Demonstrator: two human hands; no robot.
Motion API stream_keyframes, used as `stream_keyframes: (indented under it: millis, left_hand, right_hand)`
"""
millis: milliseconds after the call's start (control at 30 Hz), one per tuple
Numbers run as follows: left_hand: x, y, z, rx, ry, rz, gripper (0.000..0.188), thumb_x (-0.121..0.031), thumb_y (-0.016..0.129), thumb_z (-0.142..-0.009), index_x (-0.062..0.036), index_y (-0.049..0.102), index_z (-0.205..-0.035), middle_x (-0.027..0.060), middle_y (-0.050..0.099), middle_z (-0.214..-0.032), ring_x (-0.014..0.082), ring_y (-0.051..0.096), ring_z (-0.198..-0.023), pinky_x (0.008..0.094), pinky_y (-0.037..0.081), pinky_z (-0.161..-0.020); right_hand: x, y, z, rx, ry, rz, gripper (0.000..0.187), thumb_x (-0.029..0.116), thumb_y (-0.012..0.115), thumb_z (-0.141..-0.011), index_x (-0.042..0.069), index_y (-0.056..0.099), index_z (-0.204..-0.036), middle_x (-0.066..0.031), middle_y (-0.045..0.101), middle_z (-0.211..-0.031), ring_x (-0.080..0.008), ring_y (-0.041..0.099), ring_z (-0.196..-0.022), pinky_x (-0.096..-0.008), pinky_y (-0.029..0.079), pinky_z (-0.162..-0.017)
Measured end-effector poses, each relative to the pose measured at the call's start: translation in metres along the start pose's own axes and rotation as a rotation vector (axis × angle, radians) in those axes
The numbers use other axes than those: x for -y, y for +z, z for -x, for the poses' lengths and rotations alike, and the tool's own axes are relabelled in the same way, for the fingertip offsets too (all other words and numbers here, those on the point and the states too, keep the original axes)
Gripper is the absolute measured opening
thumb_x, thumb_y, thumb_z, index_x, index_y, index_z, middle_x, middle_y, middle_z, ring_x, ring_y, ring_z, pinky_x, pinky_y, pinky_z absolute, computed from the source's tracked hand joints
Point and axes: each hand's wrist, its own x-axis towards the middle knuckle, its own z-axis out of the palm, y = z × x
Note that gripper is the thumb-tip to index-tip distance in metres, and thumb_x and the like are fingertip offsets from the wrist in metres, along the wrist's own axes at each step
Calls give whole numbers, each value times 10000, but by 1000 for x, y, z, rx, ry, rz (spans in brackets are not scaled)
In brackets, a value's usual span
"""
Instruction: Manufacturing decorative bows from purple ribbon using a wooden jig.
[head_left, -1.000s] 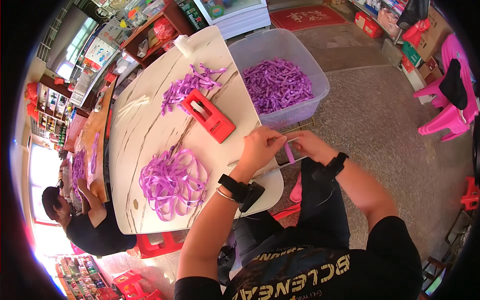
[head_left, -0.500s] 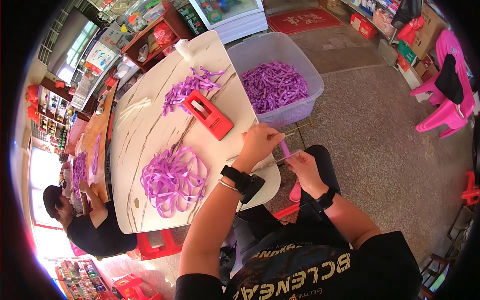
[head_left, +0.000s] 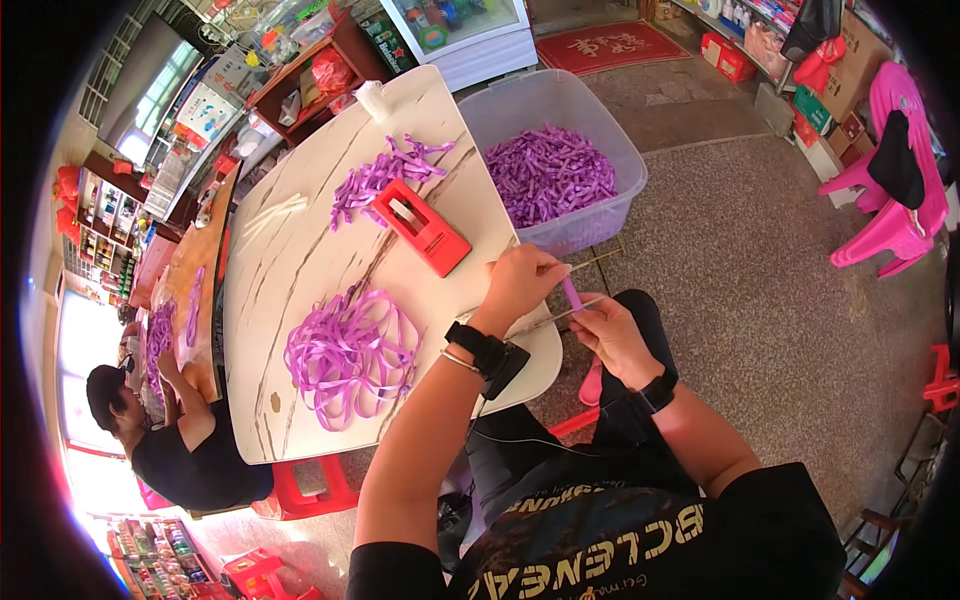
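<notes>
While left fingers point(head_left: 553, 270) pinch flat purple ribbon point(head_left: 571, 292) | right fingers point(head_left: 587, 322) hold its lower end | glossy loops point(head_left: 338, 352) nearby

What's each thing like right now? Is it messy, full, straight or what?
Short purple ribbon strip, straight
Left hand, closed at its upper end
Right hand, pinching its lower end
Long purple ribbon, heaped in loose loops
Small purple ribbon pieces, piled
Clear plastic bin, lidless, partly filled
Red rectangular dispenser, set down

On the table point(head_left: 290, 262), the ribbon heap point(head_left: 328, 350) lies before the dispenser point(head_left: 438, 243); right of both stands the tub point(head_left: 596, 222).
</notes>
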Motion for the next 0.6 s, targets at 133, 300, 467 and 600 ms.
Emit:
stream_keyframes:
  millis: [133,300,467,600]
  left_hand:
    - [-12,-4,12,-142,67,144,226,-234,604,-778,-14,635,-816,66,558,-692,163,548,-637,269,422,-571]
    - [-44,-7,65,13,-192,772,283,-265,469,-883,-17,554,-990,7,456,-629,98,426,-546,221,345,-495]
    - [-60,0,105,237,-570,1280,442,-387,324,-925,-60,368,-1220,-15,352,-598,66,282,-497,203,236,-457]
    - [-64,7,106,249,-558,1381,553,-475,275,-910,-89,237,-1304,-14,347,-628,67,285,-530,195,237,-474]
  right_hand:
    - [4,-5,-1,72,111,99,98,154,579,-829,75,582,-886,-2,593,-772,-70,571,-682,-168,456,-589]
    - [18,-4,7,53,156,268,165,236,583,-830,78,588,-879,11,593,-775,-49,556,-683,-154,404,-570]
    - [25,-7,6,186,151,394,151,231,583,-825,82,580,-853,26,567,-740,-38,518,-639,-161,366,-534]
    - [30,-6,5,214,167,426,144,226,582,-823,83,576,-848,29,556,-729,-41,500,-622,-167,360,-530]
